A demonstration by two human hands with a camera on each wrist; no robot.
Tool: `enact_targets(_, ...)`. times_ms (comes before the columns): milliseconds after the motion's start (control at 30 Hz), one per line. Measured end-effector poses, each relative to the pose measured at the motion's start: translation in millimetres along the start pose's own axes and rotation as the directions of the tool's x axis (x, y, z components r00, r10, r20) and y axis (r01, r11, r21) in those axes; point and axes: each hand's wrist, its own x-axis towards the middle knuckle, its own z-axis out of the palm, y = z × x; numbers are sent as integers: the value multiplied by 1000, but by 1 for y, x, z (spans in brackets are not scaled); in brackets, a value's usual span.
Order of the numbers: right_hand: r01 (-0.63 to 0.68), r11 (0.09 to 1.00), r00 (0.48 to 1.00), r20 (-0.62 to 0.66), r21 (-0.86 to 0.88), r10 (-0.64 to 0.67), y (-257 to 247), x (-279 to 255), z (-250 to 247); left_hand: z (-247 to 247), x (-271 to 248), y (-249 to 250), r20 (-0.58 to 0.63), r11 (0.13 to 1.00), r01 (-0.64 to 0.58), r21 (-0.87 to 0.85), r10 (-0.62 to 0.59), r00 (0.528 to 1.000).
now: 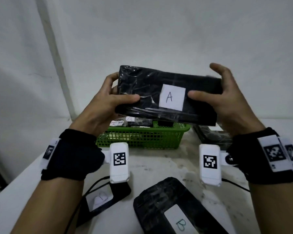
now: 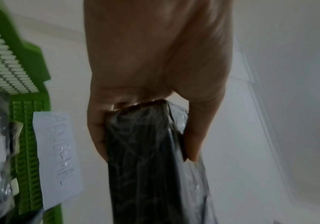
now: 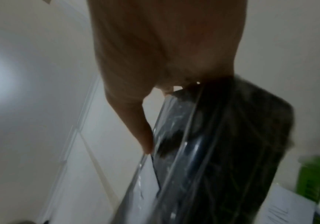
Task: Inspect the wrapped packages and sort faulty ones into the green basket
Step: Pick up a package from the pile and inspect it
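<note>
Head: left hand (image 1: 101,105) and right hand (image 1: 227,102) grip opposite ends of black wrapped pkg (image 1: 167,92), label "A" (image 1: 172,97) up, held above green basket (image 1: 142,137) at desk (image 1: 159,164) far edge. "B" pkg (image 1: 162,205) lies at near edge.

Left wrist: fingers (image 2: 97,136) clamp pkg end; basket beside carries a handwritten paper sign (image 2: 57,159).

Right wrist: thumb (image 3: 136,128) on plastic wrap, blurry.

Plain white wall (image 1: 159,31) behind scuffed white table (image 1: 159,162).
</note>
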Motion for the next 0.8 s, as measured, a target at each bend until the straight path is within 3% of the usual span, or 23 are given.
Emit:
enact_targets(200,125,981,987,-82,-150,-138,2,0,-2,10,2,-8,-29,999,-45,17,45,999)
enact_targets(333,256,949,962,-47,-185,-269,-3,-1,-13,9,-3,-4,119,1000,-5,-24,8,993)
enact_targets(400,259,948,960,-56,-183,-273,-1,-1,-15,8,-7,0,176,999,-3,-45,11,984)
enact_targets(467,217,942,959,-125,-256,-255,1,0,-12,11,-8,-1,142,998,-69,-8,69,987)
enact_targets(533,202,867,944,-144,-455,-296,0,-2,-1,19,-6,-2,47,992,-123,6,123,991)
enact_targets(600,218,829,964,-22,-516,-267,-3,-8,12,29,-8,0,-25,989,-148,-24,148,989)
enact_targets(667,173,914,980,159,-367,-122,-8,-14,27,37,-10,1,-27,982,-191,-10,191,981)
enact_targets(733,124,967,952,300,-223,-53,-8,-18,40,44,-13,4,16,974,-216,74,216,976)
enact_targets(800,136,975,949,304,-175,-78,-4,-21,47,49,-15,4,84,974,-193,121,184,979)
